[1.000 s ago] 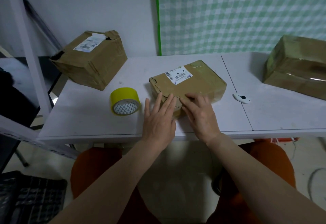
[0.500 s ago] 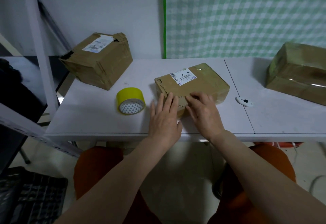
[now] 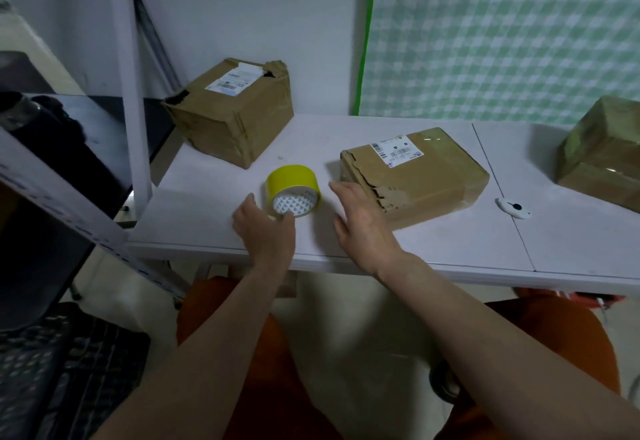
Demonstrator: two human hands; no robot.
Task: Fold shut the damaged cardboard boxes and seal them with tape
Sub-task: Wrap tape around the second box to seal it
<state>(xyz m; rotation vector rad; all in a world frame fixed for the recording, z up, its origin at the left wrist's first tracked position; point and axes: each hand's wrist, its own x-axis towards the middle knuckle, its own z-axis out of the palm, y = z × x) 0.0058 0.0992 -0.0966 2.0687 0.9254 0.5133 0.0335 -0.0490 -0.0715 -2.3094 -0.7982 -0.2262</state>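
Note:
A flat cardboard box with a shipping label lies mid-table, and its near left edge is torn and ragged. Left of it a yellow tape roll lies tilted on the white table. My left hand reaches the roll's near lower edge. Its fingertips touch the roll while the thumb stays apart on the left. My right hand hovers with straight fingers between the roll and the box's torn corner, holding nothing. A taller crushed box with a split top corner stands at the back left.
A third box, wrapped in glossy tape, sits at the right edge. A small white cutter lies right of the flat box. A white post rises at the table's left side. A dark keyboard lies low at left.
Both hands have left the flat box's torn front edge and moved left. The left hand now reaches the tape roll, and the view has shifted left as well.

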